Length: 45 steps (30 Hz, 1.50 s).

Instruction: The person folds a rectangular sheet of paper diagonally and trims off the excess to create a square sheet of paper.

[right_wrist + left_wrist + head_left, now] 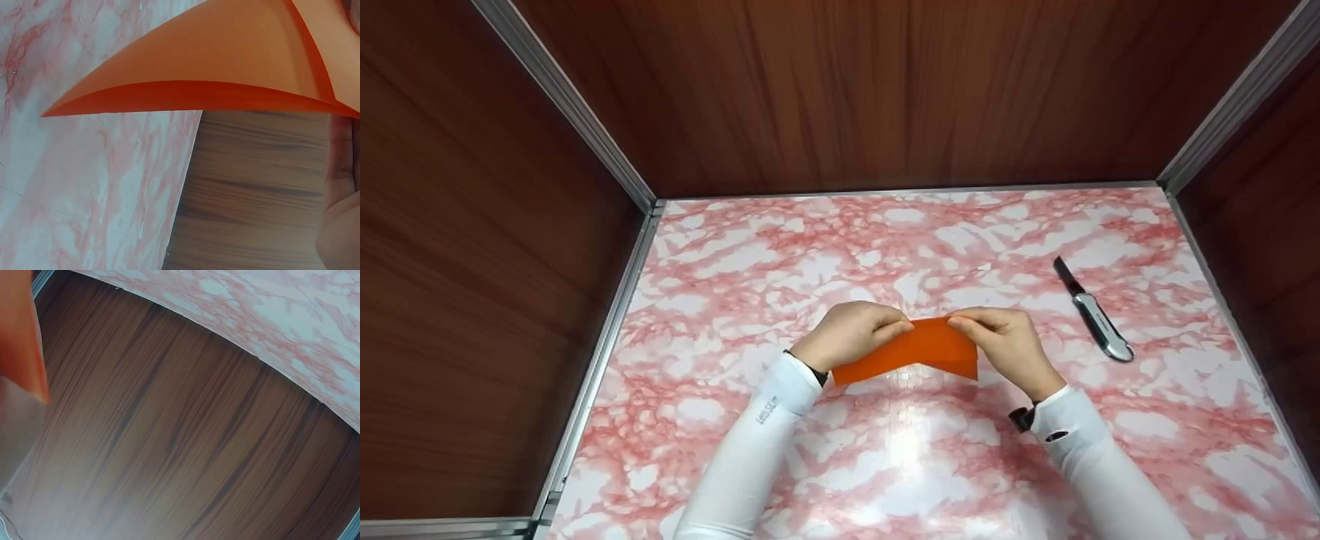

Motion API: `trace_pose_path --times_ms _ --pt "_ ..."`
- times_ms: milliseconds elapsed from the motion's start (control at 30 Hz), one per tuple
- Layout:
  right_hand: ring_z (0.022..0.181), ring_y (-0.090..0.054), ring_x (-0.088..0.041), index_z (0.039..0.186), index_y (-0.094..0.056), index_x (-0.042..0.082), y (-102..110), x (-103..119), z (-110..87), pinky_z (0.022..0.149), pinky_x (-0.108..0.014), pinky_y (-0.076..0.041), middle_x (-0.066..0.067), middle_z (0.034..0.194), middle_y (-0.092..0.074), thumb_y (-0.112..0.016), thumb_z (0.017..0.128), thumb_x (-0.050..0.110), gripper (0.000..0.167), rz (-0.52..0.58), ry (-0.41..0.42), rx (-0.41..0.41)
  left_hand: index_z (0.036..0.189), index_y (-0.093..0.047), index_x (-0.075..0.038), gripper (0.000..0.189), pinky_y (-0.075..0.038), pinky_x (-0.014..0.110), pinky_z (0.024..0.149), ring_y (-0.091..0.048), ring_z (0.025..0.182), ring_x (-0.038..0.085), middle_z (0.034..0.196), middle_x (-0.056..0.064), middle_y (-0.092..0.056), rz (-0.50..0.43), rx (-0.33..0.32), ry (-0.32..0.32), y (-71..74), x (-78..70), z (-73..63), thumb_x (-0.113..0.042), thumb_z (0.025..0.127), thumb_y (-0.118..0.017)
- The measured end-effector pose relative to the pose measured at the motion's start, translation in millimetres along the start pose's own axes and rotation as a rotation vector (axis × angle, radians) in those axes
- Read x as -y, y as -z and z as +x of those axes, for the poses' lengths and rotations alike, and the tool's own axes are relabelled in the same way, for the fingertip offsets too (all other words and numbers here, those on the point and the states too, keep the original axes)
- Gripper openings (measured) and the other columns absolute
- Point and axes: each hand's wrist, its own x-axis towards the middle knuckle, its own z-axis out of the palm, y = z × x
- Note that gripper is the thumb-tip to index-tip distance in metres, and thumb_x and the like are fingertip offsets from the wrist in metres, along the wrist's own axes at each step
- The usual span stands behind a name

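Note:
An orange sheet of folded paper point(922, 346) is held up between both hands over the table. My left hand point(856, 331) pinches its upper edge left of the middle, thumb on the near side. Toward the other end of that edge, my right hand point(1005, 341) pinches it between thumb and fingers. The lower edge bends upward in the middle. In the right wrist view the paper point(214, 56) shows layers and a crease, with part of the right hand point(349, 214) at the edge. Only a corner of the paper point(22, 343) enters the left wrist view.
A utility knife point(1099, 319) with its dark blade out lies on the table to the right of the right hand. The pink and white marbled table point(780, 247) is bordered by brown wood-grain panels point(847, 90) at the back and sides, with metal edge rails point(604, 150).

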Motion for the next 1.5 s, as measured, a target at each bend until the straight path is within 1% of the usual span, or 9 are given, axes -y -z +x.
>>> trace_pose_path --times_ms 133,367,600,733,967,1033,1133,1233,1500 --pt "0.085 -0.068 -0.012 0.097 -0.078 0.006 2 -1 -0.8 0.076 -0.021 -0.052 -0.001 0.092 -0.074 -0.073 0.089 0.015 0.014 -0.034 -0.023 -0.030 0.097 -0.073 -0.024 0.033 -0.046 0.026 0.072 -0.055 0.072 0.004 0.077 -0.014 -0.060 -0.011 0.013 0.011 1.3 3.0 -2.2 -0.047 0.099 -0.049" --pt "0.085 -0.068 -0.012 0.097 -0.078 0.006 3 -2 -1.5 0.076 -0.021 -0.052 -0.002 0.093 -0.074 -0.073 0.089 0.018 0.016 -0.049 -0.044 -0.039 0.106 -0.075 -0.025 0.034 -0.049 0.026 0.079 -0.061 0.085 0.000 0.093 -0.017 -0.068 -0.032 0.003 0.005 1.4 6.8 -5.0 -0.047 0.098 -0.050" --pt "0.083 -0.067 -0.013 0.096 -0.078 0.007 7 -4 -2.3 0.075 -0.022 -0.052 -0.002 0.092 -0.074 -0.073 0.089 0.018 0.015 -0.033 -0.049 -0.067 0.095 -0.076 -0.029 0.028 -0.048 0.023 0.075 -0.058 0.076 -0.002 0.085 -0.021 -0.066 -0.105 -0.013 0.023 2.2 10.5 -8.3 -0.047 0.095 -0.055" --pt "0.085 -0.067 -0.013 0.097 -0.078 0.008 8 -4 -3.1 0.077 -0.022 -0.052 -0.002 0.094 -0.074 -0.073 0.089 0.020 0.016 -0.035 -0.072 -0.063 0.095 -0.077 -0.029 0.028 -0.048 0.023 0.075 -0.058 0.077 -0.003 0.086 -0.021 -0.066 -0.122 -0.010 0.015 3.1 11.0 -8.5 -0.047 0.095 -0.056" --pt "0.088 -0.067 -0.015 0.098 -0.079 0.010 12 -2 -4.8 0.078 -0.023 -0.052 -0.002 0.097 -0.074 -0.073 0.089 0.021 0.015 -0.004 -0.132 -0.071 0.095 -0.078 -0.027 0.028 -0.047 0.024 0.070 -0.057 0.071 0.000 0.083 -0.020 -0.066 -0.158 0.005 0.047 4.2 13.7 -11.3 -0.046 0.095 -0.057" --pt "0.088 -0.067 -0.015 0.099 -0.078 0.009 13 -3 -4.7 0.079 -0.024 -0.052 -0.003 0.097 -0.074 -0.072 0.089 0.021 0.016 -0.005 -0.123 -0.062 0.091 -0.077 -0.025 0.030 -0.045 0.023 0.067 -0.053 0.068 0.000 0.076 -0.019 -0.061 -0.163 0.007 0.040 4.2 14.5 -11.7 -0.046 0.095 -0.056" --pt "0.088 -0.067 -0.013 0.099 -0.078 0.007 16 -4 -4.5 0.078 -0.022 -0.052 -0.005 0.097 -0.073 -0.072 0.089 0.018 0.016 -0.018 -0.089 -0.078 0.081 -0.071 -0.020 0.034 -0.040 0.023 0.063 -0.044 0.060 0.002 0.063 -0.015 -0.047 -0.172 0.001 0.041 4.5 16.2 -12.7 -0.046 0.096 -0.055" --pt "0.088 -0.067 -0.012 0.099 -0.077 0.005 19 -5 -4.5 0.078 -0.021 -0.051 -0.007 0.097 -0.073 -0.072 0.089 0.015 0.015 -0.029 -0.064 -0.100 0.078 -0.066 -0.018 0.035 -0.036 0.025 0.061 -0.038 0.057 0.005 0.060 -0.009 -0.036 -0.181 0.004 0.047 4.9 18.1 -14.0 -0.045 0.097 -0.054" --pt "0.090 -0.067 -0.011 0.100 -0.078 0.006 23 -8 -4.4 0.080 -0.021 -0.051 -0.007 0.098 -0.073 -0.072 0.090 0.017 0.017 -0.031 -0.075 -0.099 0.090 -0.074 -0.022 0.032 -0.042 0.025 0.065 -0.045 0.062 0.005 0.066 -0.011 -0.052 -0.221 0.025 0.048 5.4 22.1 -16.9 -0.046 0.097 -0.053"
